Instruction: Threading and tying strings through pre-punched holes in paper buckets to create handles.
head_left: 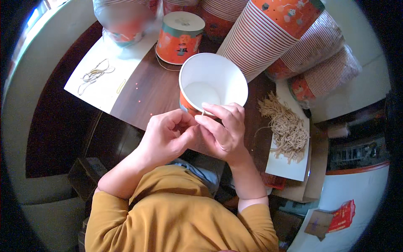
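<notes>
A paper bucket (213, 86), white inside with an orange printed outside, stands upright on the table with its mouth toward me. Both my hands meet at its near rim. My right hand (224, 130) pinches a short beige bit of cord (203, 113) against the bucket's side, one finger at the rim. Beside it, the fingers of my left hand (168, 133) are closed in a pinch, the tips touching those of the right; what they hold is hidden. To the right, a tangled bundle of beige cords (287, 128) lies on a white sheet (285, 167).
An upside-down orange bucket (180, 42) stands behind, left of a tall leaning stack of nested buckets (266, 35). Plastic-wrapped stacks (323, 71) lie at the far right. Loose elastic bands (96, 74) rest on a white sheet (82, 73) at the left of the brown table (130, 101).
</notes>
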Demonstrator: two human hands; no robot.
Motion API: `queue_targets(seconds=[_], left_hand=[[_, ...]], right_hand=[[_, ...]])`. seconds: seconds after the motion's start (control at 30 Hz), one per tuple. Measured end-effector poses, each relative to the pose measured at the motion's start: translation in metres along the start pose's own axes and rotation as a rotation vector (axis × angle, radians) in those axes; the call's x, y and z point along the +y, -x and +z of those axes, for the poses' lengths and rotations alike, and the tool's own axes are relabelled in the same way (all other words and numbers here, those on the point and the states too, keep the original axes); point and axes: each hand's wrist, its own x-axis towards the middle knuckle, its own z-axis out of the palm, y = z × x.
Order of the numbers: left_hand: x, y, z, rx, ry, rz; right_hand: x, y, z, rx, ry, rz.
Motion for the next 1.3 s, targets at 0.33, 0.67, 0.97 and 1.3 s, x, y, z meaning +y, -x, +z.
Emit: queue_targets(seconds=[0.33, 0.67, 0.97, 1.3], left_hand=[[-0.002, 0.012, -0.012, -0.186, 0.69, -0.319], [0.015, 0.026, -0.029, -0.395, 0.095, 0.023], [0.018, 0.022, -0.03, -0.487, 0.117, 0.049], [0.023, 0.022, -0.009, -0.447, 0.049, 0.057]], right_hand=[[-0.008, 0.0, 0.004, 0.011, -0.107, 0.035], [-0.001, 0.007, 0.004, 0.024, 0.069, 0.042], [0.019, 0.015, -0.01, -0.018, 0.048, -0.034], [-0.017, 0.017, -0.039, -0.183, 0.004, 0.132]])
